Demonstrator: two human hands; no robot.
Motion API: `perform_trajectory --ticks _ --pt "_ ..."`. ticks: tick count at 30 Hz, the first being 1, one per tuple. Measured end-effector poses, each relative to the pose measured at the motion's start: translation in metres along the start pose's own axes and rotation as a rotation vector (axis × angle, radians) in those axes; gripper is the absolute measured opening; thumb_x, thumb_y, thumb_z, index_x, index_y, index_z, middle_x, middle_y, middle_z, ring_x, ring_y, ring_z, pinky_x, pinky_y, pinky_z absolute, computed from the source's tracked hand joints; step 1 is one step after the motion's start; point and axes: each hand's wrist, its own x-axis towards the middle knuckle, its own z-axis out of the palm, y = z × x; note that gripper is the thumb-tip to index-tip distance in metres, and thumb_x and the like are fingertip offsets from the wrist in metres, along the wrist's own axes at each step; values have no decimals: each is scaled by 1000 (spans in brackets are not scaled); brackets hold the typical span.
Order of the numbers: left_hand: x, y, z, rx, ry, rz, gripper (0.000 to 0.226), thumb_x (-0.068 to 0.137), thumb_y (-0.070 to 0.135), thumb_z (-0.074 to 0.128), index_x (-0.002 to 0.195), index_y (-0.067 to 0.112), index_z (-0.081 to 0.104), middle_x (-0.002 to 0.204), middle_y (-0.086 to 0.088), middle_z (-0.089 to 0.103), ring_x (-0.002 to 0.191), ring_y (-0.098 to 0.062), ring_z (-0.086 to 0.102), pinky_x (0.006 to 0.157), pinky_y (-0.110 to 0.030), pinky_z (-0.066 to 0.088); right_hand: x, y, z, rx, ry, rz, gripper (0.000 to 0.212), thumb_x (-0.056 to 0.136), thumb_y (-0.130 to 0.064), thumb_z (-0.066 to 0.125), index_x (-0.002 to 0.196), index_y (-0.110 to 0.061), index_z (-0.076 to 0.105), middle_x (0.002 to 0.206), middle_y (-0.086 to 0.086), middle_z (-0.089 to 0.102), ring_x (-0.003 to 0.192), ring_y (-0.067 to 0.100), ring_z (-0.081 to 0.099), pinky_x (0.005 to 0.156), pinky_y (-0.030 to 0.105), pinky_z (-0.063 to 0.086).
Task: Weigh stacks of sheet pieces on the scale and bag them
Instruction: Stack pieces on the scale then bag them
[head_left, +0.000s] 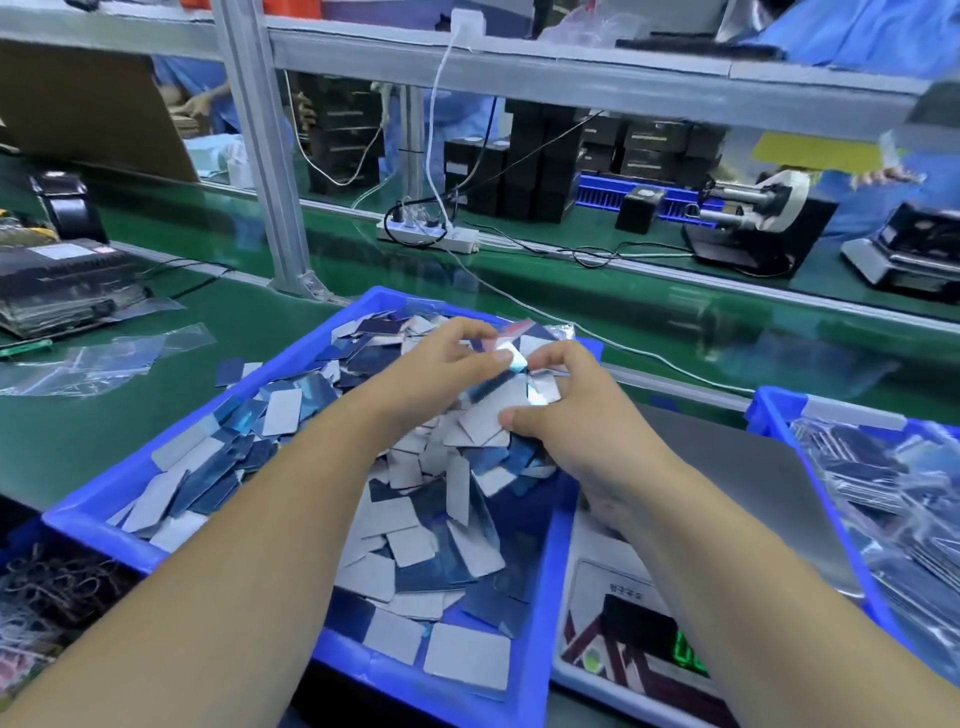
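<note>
Sheet pieces (410, 519): thin card-like stock, matt pale grey on one face, glossy blue and reflective on the other. Tray (93, 506): blue moulded plastic, smooth; scale (727, 478) platform brushed grey metal, dull sheen. Counter (130, 415): smooth green mat, slightly glossy; bags (98, 358) clear glossy plastic film.

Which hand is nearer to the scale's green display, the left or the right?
Right. The right hand is just above the scale, whose display lies below it; the left hand is farther left over the blue bin.
</note>
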Motion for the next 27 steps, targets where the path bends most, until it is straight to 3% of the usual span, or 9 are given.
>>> perform_trajectory --ticks 3,6,8,11,14,16,19,23,27 --pt "-5 -1 2 -207 -130 -67 58 68 44 81 121 41 58 112 -2 72 86 -16 65 75 -32 46 -1 -1 -2 13 9 4 39 78 -8 74 94 -35 51 96 1 66 57 15 57 45 22 44" --pt "-10 -4 1 -292 -287 -92 57 78 17 80 128 28 55 111 -4 73 100 -22 70 81 -35 57 0 1 2 93 25 14 42 78 -2 70 95 -36 52 107 8 67 81 27 67 62 35 55" --pt "-11 -5 -3 -282 -296 -110 59 77 12 80 129 21 54 116 -11 70 105 -25 69 91 -42 57 -1 1 4 103 17 17 43 76 -4 73 94 -37 53 108 5 67 89 28 69 71 42 59" --pt "-12 -7 -8 -221 -283 -135 65 74 11 81 132 12 54 117 -16 67 103 -24 68 93 -46 56 -1 2 4 53 0 5 41 76 -7 76 93 -37 54 101 0 67 78 24 68 62 35 56" --pt "-11 -11 -12 -198 -297 -133 48 72 4 79 116 10 61 89 -3 68 80 -14 68 65 -25 55 0 3 4 13 20 -3 30 81 -12 70 91 -35 56 101 2 66 74 25 66 56 32 50" --pt "-11 -14 -14 -155 -341 -145 30 74 -4 75 95 18 68 76 2 62 68 -12 65 58 -21 52 1 3 5 6 38 -17 25 82 -16 72 90 -34 57 99 2 67 69 23 63 54 30 49" --pt "-10 -17 -16 -123 -362 -173 42 81 -11 71 65 28 69 67 6 63 63 -10 64 57 -21 52 2 4 5 -4 39 -27 27 80 -14 73 87 -34 56 88 2 67 57 19 56 51 30 47" --pt "-11 -13 -21 -112 -330 -191 39 86 -11 66 73 24 74 74 4 68 72 -13 68 66 -28 56 3 4 6 -82 33 -55 33 78 -14 72 81 -40 54 76 -8 67 59 20 59 52 36 53" --pt "-12 -9 -24 -129 -233 -205 21 87 -8 66 104 3 62 99 -16 61 91 -28 65 86 -46 49 3 4 6 -151 71 -81 31 78 -13 71 83 -39 55 82 -9 69 67 19 65 52 34 54"
